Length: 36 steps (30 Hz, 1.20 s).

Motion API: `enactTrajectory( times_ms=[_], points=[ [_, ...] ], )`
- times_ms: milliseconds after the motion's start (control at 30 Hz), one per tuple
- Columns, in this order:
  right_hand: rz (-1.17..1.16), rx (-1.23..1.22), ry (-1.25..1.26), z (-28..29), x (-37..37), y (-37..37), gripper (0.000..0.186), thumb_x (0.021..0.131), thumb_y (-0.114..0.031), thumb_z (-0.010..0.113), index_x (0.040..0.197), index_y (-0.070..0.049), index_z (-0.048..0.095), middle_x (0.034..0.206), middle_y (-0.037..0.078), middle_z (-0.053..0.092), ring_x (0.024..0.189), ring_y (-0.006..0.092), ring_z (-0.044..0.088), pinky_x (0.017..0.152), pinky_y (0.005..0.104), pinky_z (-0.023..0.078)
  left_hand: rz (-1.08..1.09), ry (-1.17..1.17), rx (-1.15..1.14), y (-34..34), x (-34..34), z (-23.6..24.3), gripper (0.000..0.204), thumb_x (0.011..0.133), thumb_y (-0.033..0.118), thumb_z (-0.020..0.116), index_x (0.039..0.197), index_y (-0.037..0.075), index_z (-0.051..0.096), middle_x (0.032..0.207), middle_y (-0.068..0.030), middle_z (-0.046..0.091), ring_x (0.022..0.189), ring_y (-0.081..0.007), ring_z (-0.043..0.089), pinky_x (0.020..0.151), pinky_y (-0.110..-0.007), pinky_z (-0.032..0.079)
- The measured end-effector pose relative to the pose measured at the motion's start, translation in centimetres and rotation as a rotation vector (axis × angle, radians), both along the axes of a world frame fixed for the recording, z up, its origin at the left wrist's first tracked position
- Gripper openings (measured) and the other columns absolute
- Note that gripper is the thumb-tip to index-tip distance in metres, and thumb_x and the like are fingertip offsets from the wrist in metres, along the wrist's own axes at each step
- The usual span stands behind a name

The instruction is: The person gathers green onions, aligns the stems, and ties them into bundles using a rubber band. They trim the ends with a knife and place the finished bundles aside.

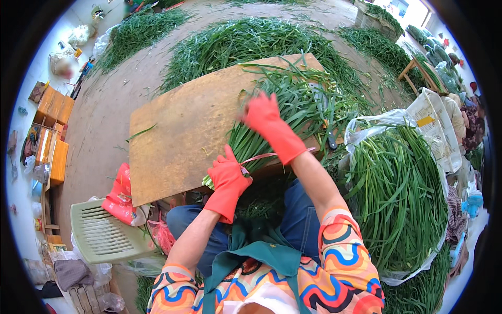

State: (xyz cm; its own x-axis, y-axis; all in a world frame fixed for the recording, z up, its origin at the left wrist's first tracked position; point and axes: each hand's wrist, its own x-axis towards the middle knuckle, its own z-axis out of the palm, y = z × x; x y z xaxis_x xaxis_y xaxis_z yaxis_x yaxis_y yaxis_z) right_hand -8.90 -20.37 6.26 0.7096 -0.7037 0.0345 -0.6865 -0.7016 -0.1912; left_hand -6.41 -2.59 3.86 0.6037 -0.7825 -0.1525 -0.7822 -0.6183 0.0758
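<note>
Left hand (229, 180), in a red glove, shows in the head view closed over the stem ends of a bundle of long green leaves (243, 144), pale cut tips poking out on its left. The right hand (263, 116), gloved alike, is above the leaves farther up; its fingers are blurred, and whether they grip anything cannot be told. The bundle lies at the near edge of a wooden board (180, 131), slanting away to the right, with a pink strip (261, 156) crossing it just beside the left hand. More loose greens (308, 102) cover the board's right part, near a dark-handled knife (332, 139). To the right stands a clear plastic bag (393, 119) full of greens; to the left, a red bag (121, 191) rests on a pale green chair (102, 235). Behind the board spreads a large heap of leaves (230, 47).
</note>
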Motion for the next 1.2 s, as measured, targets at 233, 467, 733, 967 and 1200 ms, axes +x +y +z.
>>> enactTrajectory(
  times_ms=[233, 467, 733, 967, 1200],
  points=[
    [-0.148, -0.266, -0.243, -5.8, 1.6, -3.4, 0.016, 0.075, -0.023, 0.054, 0.071, -0.011, 0.063, 0.084, 0.008, 0.064, 0.097, 0.0261, 0.053, 0.096, 0.0510, 0.027, -0.045, -0.021, 0.010, -0.4, -0.5, -0.1, 0.112, 0.050, 0.041, 0.077, 0.136, 0.001, 0.018, 0.106, -0.0145, 0.048, 0.096, -0.0286, 0.049, 0.077, -0.043, 0.038],
    [0.153, -0.283, -0.262, -7.7, 3.8, 0.6, 0.016, 0.071, -0.025, 0.056, 0.072, -0.012, 0.065, 0.081, 0.008, 0.064, 0.095, 0.0277, 0.055, 0.100, 0.0538, 0.021, -0.016, -0.003, -0.043, -0.3, -0.3, -0.5, 0.110, 0.046, 0.037, 0.078, 0.134, 0.002, 0.021, 0.107, -0.0158, 0.050, 0.096, -0.0310, 0.051, 0.078, -0.043, 0.041],
    [-0.337, -0.286, -0.867, -4.8, -3.4, -12.4, 0.012, 0.074, -0.019, 0.056, 0.077, -0.012, 0.065, 0.077, 0.008, 0.062, 0.077, 0.0273, 0.057, 0.078, 0.0460, 0.039, -0.022, 0.002, -0.006, -0.8, -0.9, 0.2, 0.110, 0.047, 0.039, 0.077, 0.135, 0.000, 0.022, 0.106, -0.0157, 0.051, 0.096, -0.0307, 0.051, 0.077, -0.041, 0.042],
    [-0.178, -0.074, -0.245, -4.9, -9.0, -7.2, 0.022, 0.073, -0.022, 0.062, 0.095, -0.019, 0.063, 0.110, 0.004, 0.058, 0.118, 0.0269, 0.041, 0.100, 0.0500, 0.026, -0.019, 0.025, -0.012, -0.2, -0.4, 0.1, 0.112, 0.048, 0.040, 0.077, 0.136, 0.002, 0.019, 0.109, -0.0150, 0.049, 0.099, -0.0299, 0.049, 0.079, -0.042, 0.040],
    [-0.447, -0.227, -0.503, -4.5, -10.4, -12.8, 0.007, 0.069, -0.020, 0.062, 0.074, -0.017, 0.063, 0.106, 0.006, 0.060, 0.112, 0.0276, 0.045, 0.092, 0.0413, 0.035, -0.005, -0.033, 0.011, -0.3, -0.6, 0.2, 0.113, 0.048, 0.039, 0.078, 0.136, 0.002, 0.018, 0.109, -0.0151, 0.050, 0.099, -0.0309, 0.049, 0.079, -0.042, 0.041]
  ],
)
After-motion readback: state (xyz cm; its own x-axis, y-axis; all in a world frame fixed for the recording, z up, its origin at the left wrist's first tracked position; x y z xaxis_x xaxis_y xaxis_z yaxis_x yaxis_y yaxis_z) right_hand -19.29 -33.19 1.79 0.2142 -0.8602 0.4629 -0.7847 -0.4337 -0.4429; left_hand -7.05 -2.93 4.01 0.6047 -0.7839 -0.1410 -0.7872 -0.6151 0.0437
